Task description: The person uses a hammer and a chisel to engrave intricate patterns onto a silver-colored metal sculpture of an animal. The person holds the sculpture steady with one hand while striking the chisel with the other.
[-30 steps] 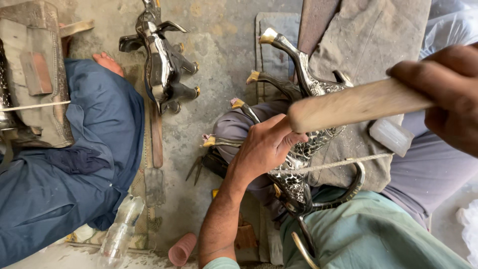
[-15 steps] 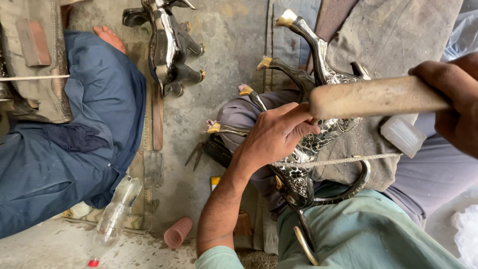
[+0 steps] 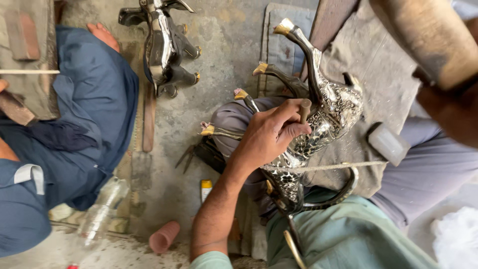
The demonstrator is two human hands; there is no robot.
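Trousers (image 3: 74,129) of blue cloth, on a seated co-worker, fill the floor (image 3: 224,45) far left of the metal deer (image 3: 333,114), with a bare foot (image 3: 103,35) showing above them. A clear bottle (image 3: 99,219) and a pink cup (image 3: 164,236) lie below, left of the deer. A second figure (image 3: 164,45), also shiny metal, lies on the floor up and left of the deer. The left hand (image 3: 269,134) rests against the deer's patterned flank, fingers closed on a short punch (image 3: 304,109) that stands on the body. The deer lies across the person's lap, gold-tipped legs pointing left. A cord (image 3: 338,166) crosses its lower part. Up and right of the deer, clear of it, the right hand (image 3: 448,112) grips a blurred wooden mallet (image 3: 428,40).
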